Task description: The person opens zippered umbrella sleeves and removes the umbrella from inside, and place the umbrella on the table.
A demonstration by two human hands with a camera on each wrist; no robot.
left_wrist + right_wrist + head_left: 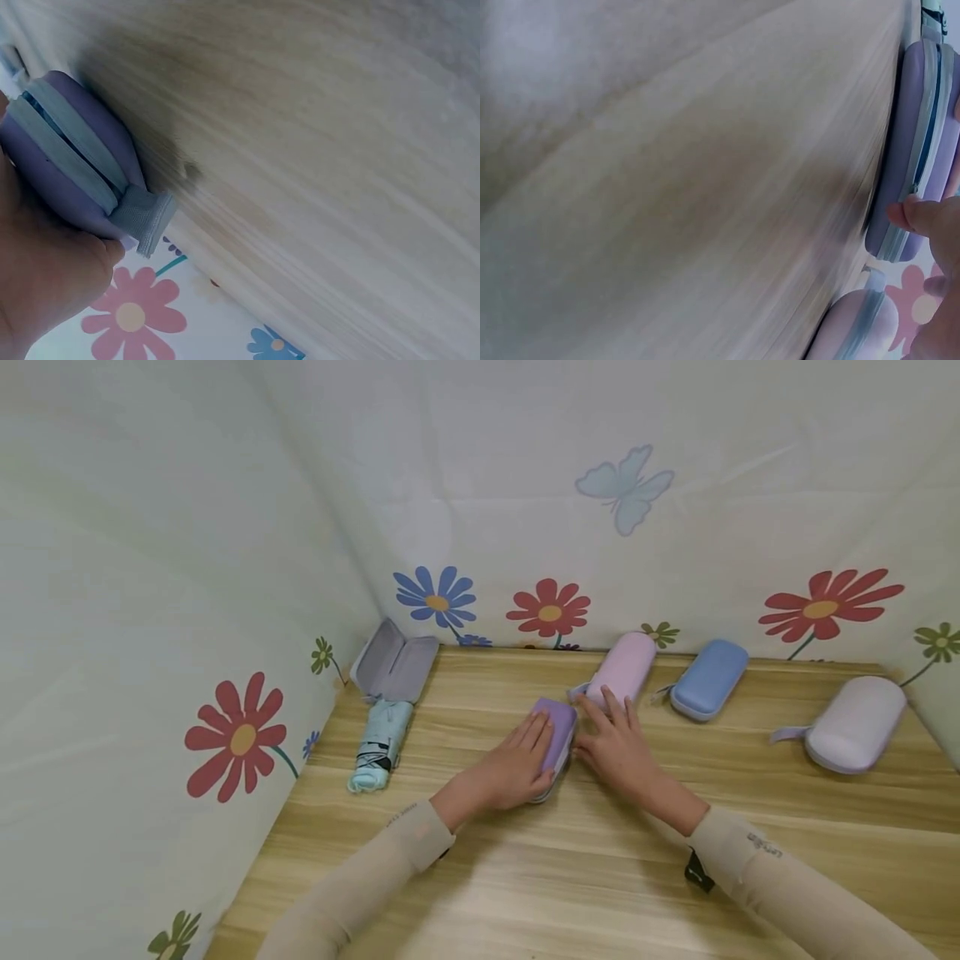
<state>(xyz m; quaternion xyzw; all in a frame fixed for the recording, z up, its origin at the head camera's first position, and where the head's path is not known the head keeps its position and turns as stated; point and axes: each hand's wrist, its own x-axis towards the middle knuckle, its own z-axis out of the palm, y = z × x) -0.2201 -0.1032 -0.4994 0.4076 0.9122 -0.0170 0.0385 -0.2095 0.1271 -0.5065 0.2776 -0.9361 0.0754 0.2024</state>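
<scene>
A purple zip case (558, 739) lies on the wooden table under my left hand (517, 764). The fingers of that hand lie over its top, with the thumb at its near end. My right hand (622, 760) is at the case's right side, where thumb and fingertip pinch the small zipper pull (914, 189). A dark blue gap (64, 131) shows between the grey zipper tapes on one side of the pull. A grey fabric tab (142, 214) sticks out from one end of the case.
Behind my right hand lies a pink case (626, 664). A blue case (710, 679) and a whitish case (858, 724) lie farther right. At the left, an opened grey case (408, 668) stands behind a folded light-blue umbrella (386, 735). Flowered cloth walls (487, 527) border the table.
</scene>
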